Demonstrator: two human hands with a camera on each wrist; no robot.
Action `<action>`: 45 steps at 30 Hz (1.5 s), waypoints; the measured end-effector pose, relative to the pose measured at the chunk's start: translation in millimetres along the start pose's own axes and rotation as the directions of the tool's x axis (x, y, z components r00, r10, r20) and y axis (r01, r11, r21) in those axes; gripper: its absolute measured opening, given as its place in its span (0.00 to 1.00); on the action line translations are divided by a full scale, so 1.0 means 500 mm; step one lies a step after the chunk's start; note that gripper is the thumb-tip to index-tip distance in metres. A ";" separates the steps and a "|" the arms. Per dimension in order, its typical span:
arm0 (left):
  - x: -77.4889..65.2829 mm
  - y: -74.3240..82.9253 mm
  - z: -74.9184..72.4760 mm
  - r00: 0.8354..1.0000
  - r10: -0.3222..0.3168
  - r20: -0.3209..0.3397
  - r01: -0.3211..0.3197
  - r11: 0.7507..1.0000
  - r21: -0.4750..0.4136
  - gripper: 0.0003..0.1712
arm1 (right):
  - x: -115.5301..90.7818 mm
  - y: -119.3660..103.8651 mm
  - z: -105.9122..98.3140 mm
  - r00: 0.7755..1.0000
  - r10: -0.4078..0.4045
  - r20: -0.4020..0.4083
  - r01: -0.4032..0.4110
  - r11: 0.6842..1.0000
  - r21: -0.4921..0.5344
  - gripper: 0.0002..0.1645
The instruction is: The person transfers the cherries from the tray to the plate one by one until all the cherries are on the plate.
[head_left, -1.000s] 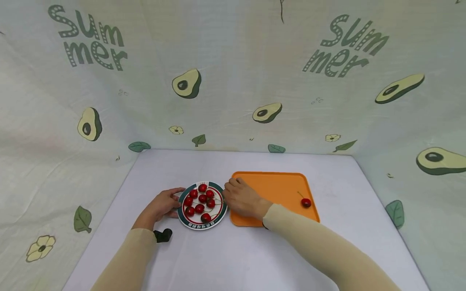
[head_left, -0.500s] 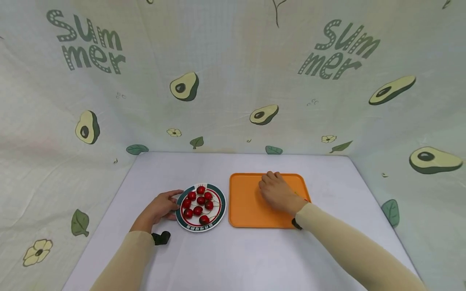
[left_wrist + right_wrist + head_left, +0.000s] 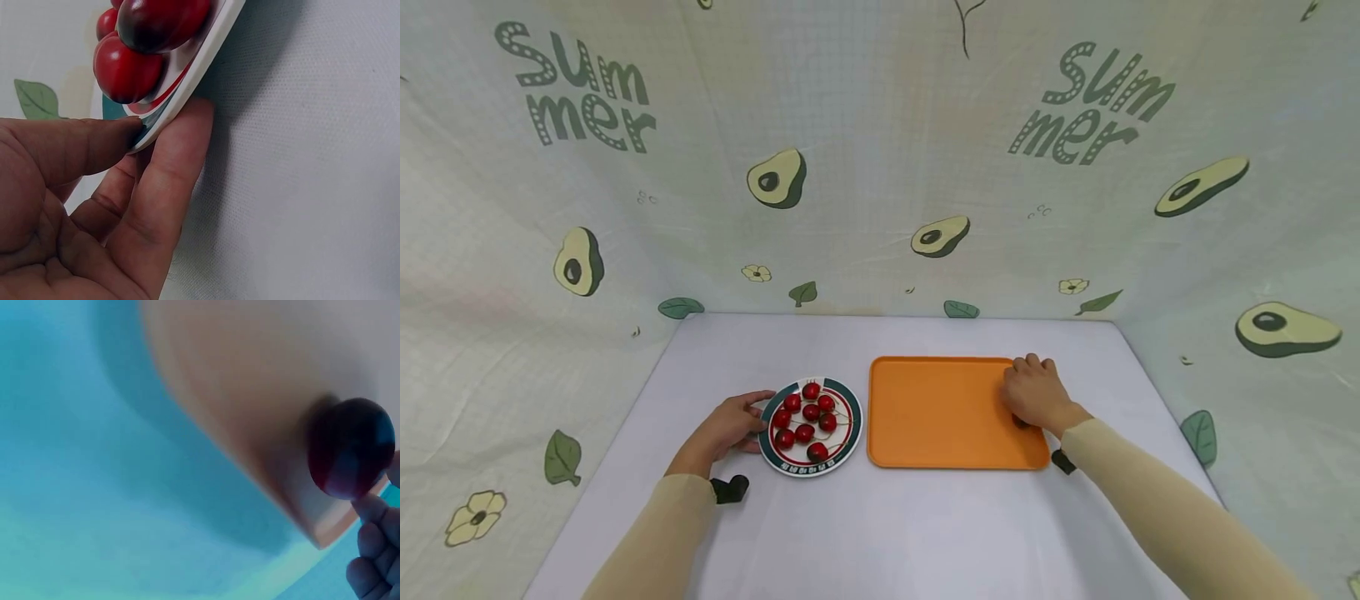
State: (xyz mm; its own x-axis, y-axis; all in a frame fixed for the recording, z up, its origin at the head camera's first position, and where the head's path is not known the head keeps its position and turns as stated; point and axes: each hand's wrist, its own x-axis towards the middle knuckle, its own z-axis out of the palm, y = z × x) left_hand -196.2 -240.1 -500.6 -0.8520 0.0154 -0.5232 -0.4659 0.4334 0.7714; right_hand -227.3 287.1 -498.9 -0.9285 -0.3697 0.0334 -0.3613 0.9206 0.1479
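My left hand pinches the left rim of a round plate, thumb on top and fingers beneath, as the left wrist view shows. Several red cherries with thin stems lie on the plate, which has a green band and a red ring. Over the right side of an orange tray, my right hand has its fingers curled at a single dark red cherry. Fingertips meet the cherry's edge in the right wrist view; its stem is hidden there.
Both things lie on a white table, the plate just left of the tray. A pale cloth printed with avocados and leaves hangs behind and at the sides. A black wrist strap shows by the left sleeve.
My right hand has moved from the plate's right edge across the tray to the single cherry at its right side. The left hand stays on the plate's rim.
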 end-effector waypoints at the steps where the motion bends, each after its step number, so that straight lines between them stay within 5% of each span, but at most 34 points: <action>1: 0.001 -0.001 0.000 1.000 0.001 0.000 -0.001 1.000 0.003 0.39 | -0.001 0.000 0.003 1.000 0.009 0.016 -0.009 1.000 0.012 0.14; 6: 0.005 -0.008 0.004 1.000 0.003 -0.013 -0.003 1.000 0.011 0.38 | -0.004 -0.020 0.009 1.000 0.001 0.021 -0.002 0.999 0.039 0.16; 17: 0.010 -0.010 -0.005 1.000 0.017 -0.015 -0.016 0.999 0.037 0.38 | -0.069 -0.058 -0.025 0.984 -0.179 -0.028 0.178 0.984 -0.031 0.14; 29: 0.013 -0.010 -0.004 1.000 0.020 -0.002 -0.020 0.999 0.033 0.38 | -0.132 -0.012 -0.015 0.994 -0.013 -0.110 0.016 0.999 0.029 0.13; 45: 0.013 -0.012 -0.004 0.999 0.032 -0.003 -0.032 0.999 0.024 0.38 | -0.195 -0.012 0.030 0.955 -0.004 -0.298 0.010 1.000 0.019 0.20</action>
State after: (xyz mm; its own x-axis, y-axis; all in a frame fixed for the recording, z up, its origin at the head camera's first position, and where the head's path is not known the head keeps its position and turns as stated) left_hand -199.5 -244.3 -508.0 -0.8675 0.0263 -0.4968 -0.4323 0.4543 0.7789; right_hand -136.1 319.5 -517.9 -0.8595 -0.3938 0.3260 -0.3722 0.9192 0.1289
